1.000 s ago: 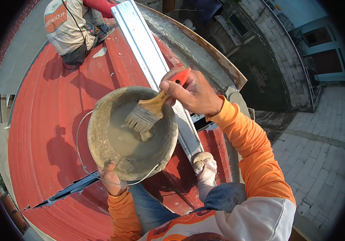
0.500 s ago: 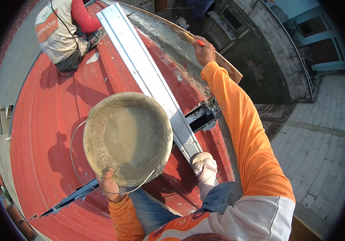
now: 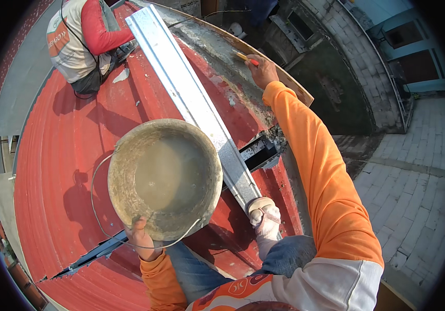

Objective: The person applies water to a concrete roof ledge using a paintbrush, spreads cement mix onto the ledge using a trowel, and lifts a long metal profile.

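Spread across left and centre, a red ribbed metal roof [image 3: 41, 207], edged at upper right by a grey concrete ledge [image 3: 221, 63]. Apparently coated in part, with work seemingly under way; impossible to tell the extent left. Laid slantwise on the roof, a silvery metal channel [image 3: 181, 85]. Crouched at upper left, a co-worker [image 3: 69, 46]. Held before the body, a round bucket [image 3: 121, 176] with grey liquid [image 3: 163, 173] inside, some clearly left. Curled against its near-left edge, the fingers of the left hand [image 3: 142, 239]. Stretched toward the ledge, the right hand [image 3: 265, 72], fingers closed around a small brush [image 3: 247, 59]; red part just beside the fingers, other end pointing up-left beyond them, over the ledge. Contact there impossible to judge.
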Available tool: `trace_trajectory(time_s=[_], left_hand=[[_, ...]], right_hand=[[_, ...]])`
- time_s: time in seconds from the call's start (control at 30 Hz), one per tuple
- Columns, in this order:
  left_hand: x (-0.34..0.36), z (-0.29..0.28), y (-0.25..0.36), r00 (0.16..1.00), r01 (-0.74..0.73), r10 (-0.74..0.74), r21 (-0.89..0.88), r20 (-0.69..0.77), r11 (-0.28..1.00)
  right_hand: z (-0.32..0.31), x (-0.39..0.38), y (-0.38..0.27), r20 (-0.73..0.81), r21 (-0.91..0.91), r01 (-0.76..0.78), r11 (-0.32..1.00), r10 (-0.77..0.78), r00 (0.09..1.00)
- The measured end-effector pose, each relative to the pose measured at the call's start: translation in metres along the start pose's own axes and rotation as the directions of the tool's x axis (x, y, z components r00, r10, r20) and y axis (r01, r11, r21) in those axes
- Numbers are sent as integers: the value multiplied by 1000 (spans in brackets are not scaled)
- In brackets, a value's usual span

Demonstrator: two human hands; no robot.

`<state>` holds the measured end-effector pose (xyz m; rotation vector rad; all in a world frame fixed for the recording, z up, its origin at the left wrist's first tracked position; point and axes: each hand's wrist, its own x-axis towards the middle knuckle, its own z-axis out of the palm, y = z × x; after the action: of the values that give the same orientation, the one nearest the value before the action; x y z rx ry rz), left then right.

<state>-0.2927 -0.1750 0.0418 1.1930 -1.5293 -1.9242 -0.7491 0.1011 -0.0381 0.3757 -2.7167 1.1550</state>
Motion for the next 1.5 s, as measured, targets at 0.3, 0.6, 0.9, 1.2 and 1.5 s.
trace_trajectory(time_s=[0.3,0.6,0.9,1.2,1.5], left_hand=[[-5,13,1,997,-65,59,-108,-57,992],[-11,31,12,999,-9,20,-228,46,974],[2,-6,-14,999,-32,24,-186,-46,982],[-7,22,4,1000,-16,20,-174,18,985],[3,-3,-10,999,47,-46,-272,10,961]], right_hand=[[-75,-61,-151,-75,900,40,433,63,995],[-37,-144,-197,434,713,317,625,-749,500],[-84,-62,-138,545,803,-546,239,76,835],[-18,9,16,-62,334,-212,918,245,967],[-14,-2,-1,-112,81,-28,996,37,993]])
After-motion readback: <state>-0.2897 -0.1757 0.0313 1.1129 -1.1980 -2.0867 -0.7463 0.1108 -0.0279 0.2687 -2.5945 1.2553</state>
